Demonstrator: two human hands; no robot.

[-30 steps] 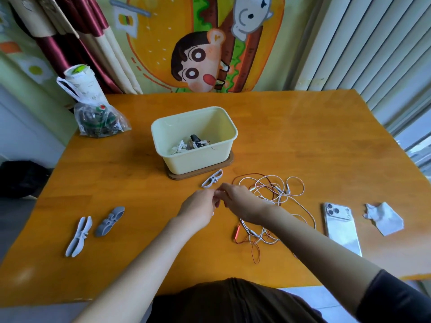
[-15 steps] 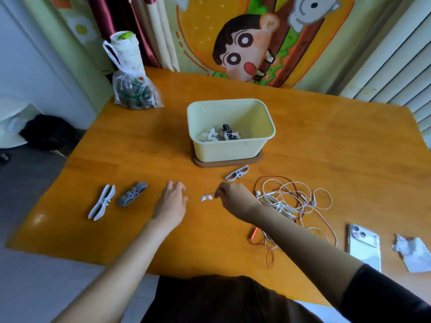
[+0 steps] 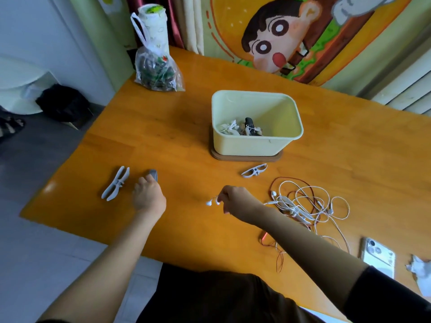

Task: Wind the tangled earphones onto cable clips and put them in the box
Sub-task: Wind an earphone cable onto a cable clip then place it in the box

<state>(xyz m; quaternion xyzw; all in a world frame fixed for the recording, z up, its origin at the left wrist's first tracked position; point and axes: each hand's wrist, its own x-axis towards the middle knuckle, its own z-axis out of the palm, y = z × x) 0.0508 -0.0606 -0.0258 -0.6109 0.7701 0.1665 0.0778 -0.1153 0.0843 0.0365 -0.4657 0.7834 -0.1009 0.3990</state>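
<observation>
A pair of white earbuds sticks out from the right hand, whose grip is a tight pinch on their thin cord. The cord runs back under the wrist into the tangle of white and red cables heaped toward the near right corner of the tabletop. Pulling from here would likely drag the whole heap or cinch its loops into knots, since the slick, springy cords are interlaced. The left hand covers most of the grey cable clip near the left edge. Whether its grip has closed I cannot tell, and the smooth hard plastic could skid away. Beside it lies a white X-shaped clip. A second white clip sits just before the pale, glossy, round-cornered box, which holds small white and dark bundles.
</observation>
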